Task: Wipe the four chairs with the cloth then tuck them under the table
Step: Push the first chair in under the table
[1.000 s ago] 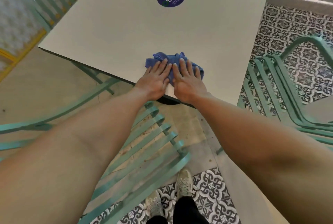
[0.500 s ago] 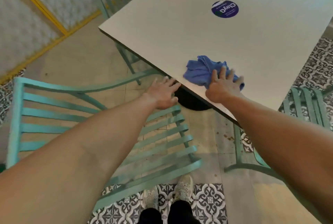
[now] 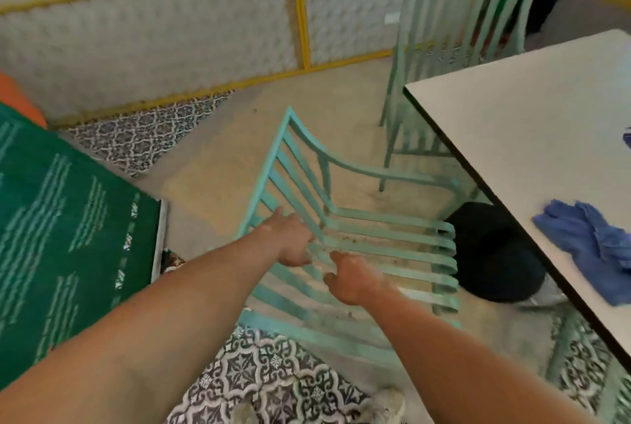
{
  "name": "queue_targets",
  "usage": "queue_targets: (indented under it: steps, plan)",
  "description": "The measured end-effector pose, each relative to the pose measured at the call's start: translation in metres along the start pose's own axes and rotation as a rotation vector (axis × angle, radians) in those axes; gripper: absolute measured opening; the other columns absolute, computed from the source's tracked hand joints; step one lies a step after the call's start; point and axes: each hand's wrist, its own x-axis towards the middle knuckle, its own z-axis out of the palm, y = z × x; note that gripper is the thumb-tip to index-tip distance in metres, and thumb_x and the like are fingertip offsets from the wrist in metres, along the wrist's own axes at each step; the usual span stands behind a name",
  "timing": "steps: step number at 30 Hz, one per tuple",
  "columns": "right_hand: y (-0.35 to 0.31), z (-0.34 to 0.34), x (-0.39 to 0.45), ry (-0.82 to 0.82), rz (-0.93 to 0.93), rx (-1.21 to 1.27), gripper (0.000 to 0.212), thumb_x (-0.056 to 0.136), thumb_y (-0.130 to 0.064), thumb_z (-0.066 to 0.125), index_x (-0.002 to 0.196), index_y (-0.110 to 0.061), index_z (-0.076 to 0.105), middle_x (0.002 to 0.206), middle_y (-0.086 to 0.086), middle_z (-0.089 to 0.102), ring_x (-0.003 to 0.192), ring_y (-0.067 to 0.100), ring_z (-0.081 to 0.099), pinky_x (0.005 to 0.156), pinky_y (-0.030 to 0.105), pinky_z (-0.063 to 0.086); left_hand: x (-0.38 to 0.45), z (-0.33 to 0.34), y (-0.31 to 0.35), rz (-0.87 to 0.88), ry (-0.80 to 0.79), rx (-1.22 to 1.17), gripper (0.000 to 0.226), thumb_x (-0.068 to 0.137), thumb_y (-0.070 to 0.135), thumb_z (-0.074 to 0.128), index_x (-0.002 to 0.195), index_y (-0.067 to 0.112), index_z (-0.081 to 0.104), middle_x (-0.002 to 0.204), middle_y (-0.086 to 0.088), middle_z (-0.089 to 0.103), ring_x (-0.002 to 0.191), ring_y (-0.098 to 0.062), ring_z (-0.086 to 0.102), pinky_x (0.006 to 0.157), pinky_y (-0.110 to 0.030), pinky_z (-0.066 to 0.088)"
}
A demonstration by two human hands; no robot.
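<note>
A teal slatted metal chair (image 3: pixel 375 235) stands in front of me, pulled out from the white table (image 3: pixel 532 136) on the right. My left hand (image 3: pixel 290 239) reaches to where the backrest meets the seat, fingers loosely curled and holding nothing. My right hand (image 3: pixel 355 280) hovers over the seat slats, also empty. The crumpled blue cloth (image 3: pixel 594 253) lies on the table near its front edge, away from both hands. A second teal chair (image 3: pixel 457 34) stands at the table's far side.
A green printed board (image 3: pixel 68 218) leans at the left, close to the chair. The table's black round base (image 3: pixel 495 253) sits under the tabletop. A white wall with yellow trim (image 3: pixel 300 13) runs behind. Part of another teal chair (image 3: pixel 580 348) shows at the lower right.
My view has swung left from the table to the chair. My right hand has let go of the cloth, which stays on the table. Both hands have moved to the chair.
</note>
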Motion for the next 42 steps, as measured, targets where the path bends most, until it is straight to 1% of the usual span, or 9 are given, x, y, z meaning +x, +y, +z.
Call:
queue_targets:
  steps: [7, 10, 13, 16, 20, 25, 29, 36, 42]
  plan:
    - [-0.116, 0.018, 0.007, 0.043, 0.104, -0.087, 0.040, 0.091, -0.030, 0.048, 0.126, -0.011, 0.054, 0.129, 0.016, 0.058, 0.117, 0.033, 0.055, 0.092, 0.035, 0.045, -0.069, 0.047, -0.097, 0.039, 0.227, -0.126, 0.054, 0.096, 0.053, 0.041, 0.140, 0.023, 0.048, 0.147, -0.003, 0.045, 0.143, -0.024, 0.026, 0.112, -0.054, 0.020]
    - [-0.182, 0.013, 0.005, 0.317, 0.119, -0.048, 0.037, 0.093, -0.028, 0.045, 0.127, -0.016, 0.053, 0.125, 0.012, 0.060, 0.111, 0.033, 0.059, 0.086, 0.037, 0.048, -0.094, 0.076, -0.141, 0.056, 0.432, -0.254, 0.047, 0.099, 0.045, 0.036, 0.138, 0.022, 0.049, 0.147, -0.002, 0.044, 0.141, -0.023, 0.027, 0.111, -0.050, 0.023]
    - [-0.258, 0.017, 0.017, 0.507, -0.116, -0.042, 0.038, 0.094, -0.027, 0.046, 0.130, -0.017, 0.049, 0.130, 0.006, 0.055, 0.110, 0.032, 0.058, 0.085, 0.039, 0.048, -0.120, 0.116, -0.190, -0.044, 0.437, -0.312, 0.052, 0.100, 0.047, 0.034, 0.146, 0.023, 0.038, 0.152, -0.004, 0.035, 0.144, -0.025, 0.020, 0.111, -0.051, 0.021]
    - [-0.312, 0.038, 0.043, 0.354, -0.234, -0.058, 0.048, 0.095, -0.031, 0.047, 0.140, -0.016, 0.039, 0.142, 0.007, 0.044, 0.125, 0.031, 0.047, 0.097, 0.039, 0.041, -0.144, 0.158, -0.235, -0.151, 0.294, -0.330, 0.062, 0.100, 0.053, 0.033, 0.153, 0.023, 0.024, 0.159, -0.008, 0.023, 0.147, -0.028, 0.012, 0.114, -0.053, 0.017]
    - [-0.337, 0.076, 0.086, 0.043, -0.046, -0.157, 0.067, 0.095, -0.050, 0.043, 0.148, -0.016, 0.022, 0.152, 0.014, 0.028, 0.139, 0.038, 0.025, 0.110, 0.053, 0.029, -0.162, 0.207, -0.288, -0.237, 0.146, -0.396, 0.069, 0.100, 0.053, 0.035, 0.156, 0.022, 0.011, 0.163, -0.009, 0.009, 0.149, -0.029, 0.005, 0.117, -0.053, 0.014]
    - [-0.348, 0.086, 0.131, -0.045, 0.031, -0.198, 0.065, 0.094, -0.055, 0.039, 0.146, -0.019, 0.026, 0.149, 0.012, 0.034, 0.135, 0.037, 0.031, 0.106, 0.055, 0.033, -0.144, 0.241, -0.338, -0.229, 0.036, -0.436, 0.073, 0.099, 0.054, 0.036, 0.157, 0.023, 0.005, 0.164, -0.008, 0.004, 0.150, -0.028, 0.001, 0.119, -0.051, 0.009]
    - [-0.351, 0.064, 0.186, -0.042, 0.084, -0.105, 0.064, 0.094, -0.054, 0.041, 0.146, -0.019, 0.027, 0.149, 0.009, 0.036, 0.135, 0.034, 0.033, 0.106, 0.052, 0.034, -0.093, 0.220, -0.380, -0.145, 0.033, -0.394, 0.076, 0.098, 0.056, 0.039, 0.157, 0.022, 0.006, 0.163, -0.007, 0.006, 0.149, -0.027, 0.003, 0.118, -0.050, 0.011]
    - [-0.337, -0.018, 0.251, 0.097, 0.248, 0.030, 0.067, 0.093, -0.054, 0.042, 0.147, -0.018, 0.026, 0.149, 0.012, 0.035, 0.135, 0.035, 0.032, 0.105, 0.051, 0.036, 0.020, 0.106, -0.429, 0.095, 0.103, -0.156, 0.081, 0.093, 0.058, 0.046, 0.156, 0.022, 0.010, 0.163, -0.007, 0.010, 0.149, -0.025, 0.006, 0.117, -0.048, 0.015]
    - [-0.304, -0.096, 0.229, 0.675, 0.398, 0.131, 0.068, 0.090, -0.047, 0.050, 0.146, -0.017, 0.026, 0.151, 0.011, 0.030, 0.139, 0.030, 0.025, 0.110, 0.043, 0.029, 0.105, -0.016, -0.388, 0.452, 0.408, 0.088, 0.092, 0.086, 0.062, 0.054, 0.155, 0.022, 0.009, 0.163, -0.005, 0.009, 0.150, -0.024, 0.005, 0.117, -0.050, 0.016]
